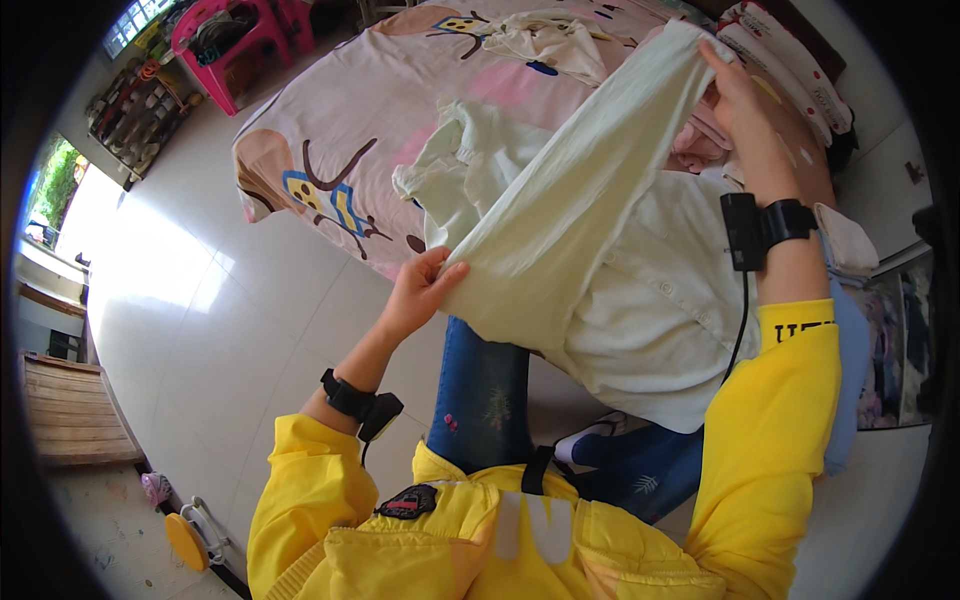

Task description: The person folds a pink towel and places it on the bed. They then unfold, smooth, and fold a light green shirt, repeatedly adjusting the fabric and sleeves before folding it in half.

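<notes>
A yellow jacket (470, 540) fills the bottom of the frame, nearest the lens, with blue jeans (480, 395) just above it at centre. At the far left edge a wooden bench (70, 415) sits on the pale tiled floor (230, 320), and a pink plastic chair (240, 40) stands in the upper left.

Left of centre, the left hand (420, 290) has thumb and fingers pinched together on the lower end of a pale green garment (580, 190); a black wrist device (360, 402) is strapped below it. The garment runs as a taut diagonal band from that grip up toward the upper right, which looks like a stretch to pull the cloth flat.

Behind it, a bed with a pink cartoon-print sheet (340, 130) carries more crumpled pale clothing (545, 40). A white buttoned shirt (660, 310) drapes over the person's lap, below and right of the band.

In the upper right, the right hand (740, 95) closes on the garment's top end, fingers curled over the edge; how tightly they clamp cannot be told. A black wrist strap (765, 228) with a cable sits on that forearm.
</notes>
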The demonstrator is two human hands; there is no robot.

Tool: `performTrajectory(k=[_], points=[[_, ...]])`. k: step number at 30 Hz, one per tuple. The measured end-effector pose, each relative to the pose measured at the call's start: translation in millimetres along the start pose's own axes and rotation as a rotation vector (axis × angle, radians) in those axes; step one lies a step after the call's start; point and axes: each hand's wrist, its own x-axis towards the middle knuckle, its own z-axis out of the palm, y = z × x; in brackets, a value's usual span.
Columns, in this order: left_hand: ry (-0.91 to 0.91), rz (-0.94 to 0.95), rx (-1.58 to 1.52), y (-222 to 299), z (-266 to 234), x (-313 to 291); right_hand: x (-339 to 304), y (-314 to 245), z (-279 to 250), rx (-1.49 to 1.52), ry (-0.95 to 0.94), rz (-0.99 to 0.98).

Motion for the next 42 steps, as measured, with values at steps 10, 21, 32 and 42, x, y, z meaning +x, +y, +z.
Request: performTrajectory(k=[10,21,32,42], points=[[0.551,0.631,0.768,43,38,78,68,-51,9,-0.085,-0.039,-0.298],[-0.293,-0.204,-0.745,28,63,91,-120,42,61,-0.768,-0.291,-1.057],[0.145,0.04,-0.041,25,91,59,-126,101,36,-0.768,-0.414,-0.532],[-0.223,-0.466,-0.945,44,127,102,-153,105,42,-1.215,-0.485,-0.859]])
